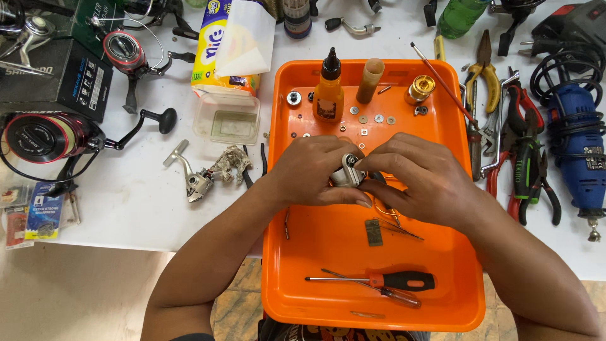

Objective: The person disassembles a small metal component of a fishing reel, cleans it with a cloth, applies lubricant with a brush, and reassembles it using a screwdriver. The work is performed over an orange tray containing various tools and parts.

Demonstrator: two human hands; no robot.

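Over the middle of an orange tray (pixel 315 303), both my hands close around a small silver fishing-reel body (pixel 346 175). My left hand (pixel 312 170) grips it from the left, thumb underneath. My right hand (pixel 420 177) pinches its top right side with the fingertips. Most of the reel body is hidden by my fingers. Small washers and screws (pixel 371 118) lie on the tray just beyond my hands, beside an orange oil bottle (pixel 329 88), a brown tube (pixel 370 80) and a gold spool part (pixel 420 88).
A screwdriver with an orange and black handle (pixel 391 280) lies near the tray's front. Pliers and cutters (pixel 527 164) and a blue rotary tool (pixel 577 151) sit right. Left are spinning reels (pixel 47 136), a clear plastic box (pixel 227 120), a tissue pack (pixel 230 44) and a loose reel handle (pixel 189 173).
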